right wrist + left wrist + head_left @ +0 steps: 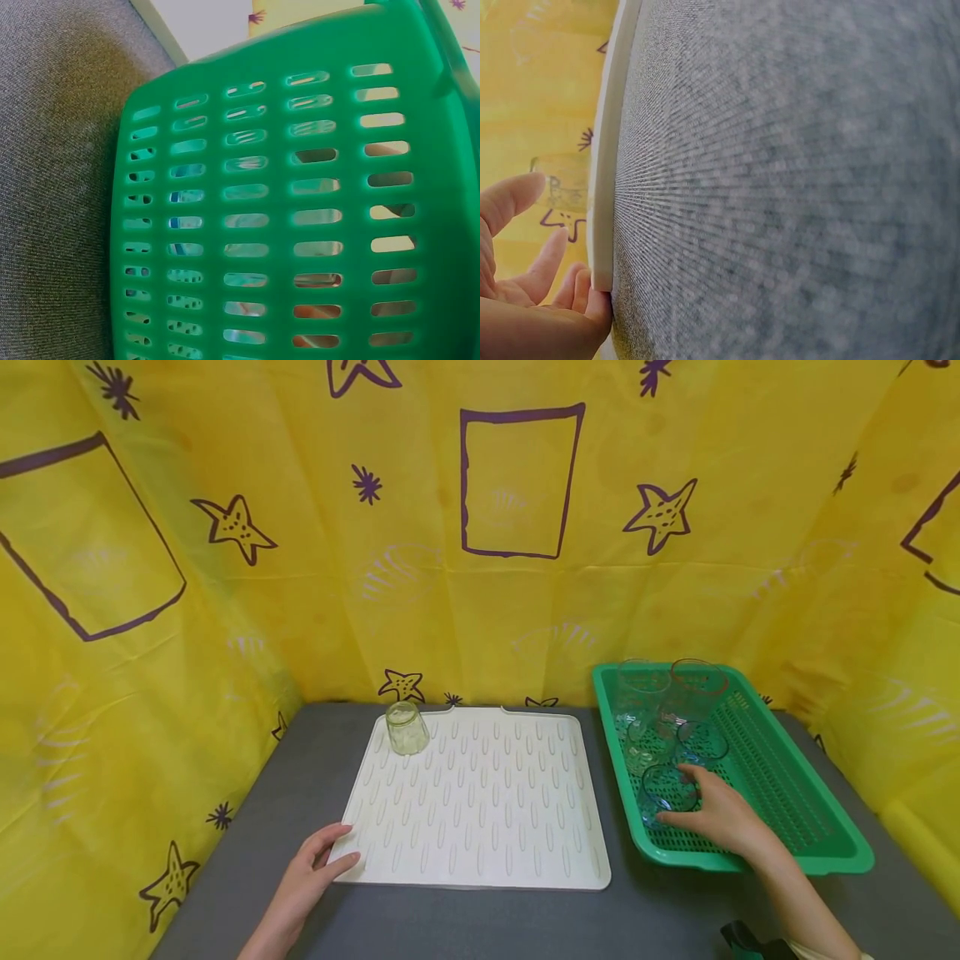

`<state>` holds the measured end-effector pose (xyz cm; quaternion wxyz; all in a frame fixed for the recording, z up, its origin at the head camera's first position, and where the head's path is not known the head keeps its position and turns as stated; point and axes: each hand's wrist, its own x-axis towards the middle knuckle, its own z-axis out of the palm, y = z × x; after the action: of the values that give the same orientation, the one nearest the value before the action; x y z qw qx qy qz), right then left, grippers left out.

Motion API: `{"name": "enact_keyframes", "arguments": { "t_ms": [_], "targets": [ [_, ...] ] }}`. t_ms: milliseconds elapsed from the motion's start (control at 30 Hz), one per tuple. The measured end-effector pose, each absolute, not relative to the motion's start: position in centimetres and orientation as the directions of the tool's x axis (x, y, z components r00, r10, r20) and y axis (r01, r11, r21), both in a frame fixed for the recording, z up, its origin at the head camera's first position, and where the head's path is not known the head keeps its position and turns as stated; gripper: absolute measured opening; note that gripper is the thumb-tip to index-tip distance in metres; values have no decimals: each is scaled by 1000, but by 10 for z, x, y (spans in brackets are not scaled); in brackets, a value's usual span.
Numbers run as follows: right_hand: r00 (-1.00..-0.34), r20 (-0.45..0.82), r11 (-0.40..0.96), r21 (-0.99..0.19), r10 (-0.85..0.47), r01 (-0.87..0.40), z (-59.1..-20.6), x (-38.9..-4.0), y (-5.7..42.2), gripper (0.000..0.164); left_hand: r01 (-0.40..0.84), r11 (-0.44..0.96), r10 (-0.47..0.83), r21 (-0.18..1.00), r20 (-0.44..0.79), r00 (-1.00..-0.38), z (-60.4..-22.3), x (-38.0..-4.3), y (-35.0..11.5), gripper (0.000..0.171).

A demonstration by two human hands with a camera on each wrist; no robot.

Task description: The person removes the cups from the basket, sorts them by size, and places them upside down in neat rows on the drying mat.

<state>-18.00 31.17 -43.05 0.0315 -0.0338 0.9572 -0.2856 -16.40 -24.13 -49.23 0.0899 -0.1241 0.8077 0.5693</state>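
Note:
My left hand (307, 864) rests at the near left corner of a white ridged drying mat (480, 810), its fingers loosely extended. In the left wrist view, the fingers (592, 307) touch the mat's edge. A yellowish-green glass (407, 731) stands upside down on the mat's far left corner. Inside a green plastic basket (832, 827), my right hand (720, 810) holds a bluish clear glass (663, 795) between thumb and fingers. From the right wrist view, the slotted basket wall (270, 210) mostly hides this hand.
Several more glasses stand in the basket, among them a tall reddish-rimmed one (697, 689), a tall clear one (641, 693) and a short bluish one (701, 743). The dark grey table (465, 927) meets a yellow patterned cloth (450, 610) at the back and sides.

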Motion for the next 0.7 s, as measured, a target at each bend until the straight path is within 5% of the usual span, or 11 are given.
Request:
{"name": "enact_keyframes", "arguments": {
  "t_ms": [700],
  "targets": [
    [-999,-1,811,-585,-35,-28,-427,-175,311,93,-309,332,-104,891,-291,-951,-491,-164,-240,65]
  ]
}}
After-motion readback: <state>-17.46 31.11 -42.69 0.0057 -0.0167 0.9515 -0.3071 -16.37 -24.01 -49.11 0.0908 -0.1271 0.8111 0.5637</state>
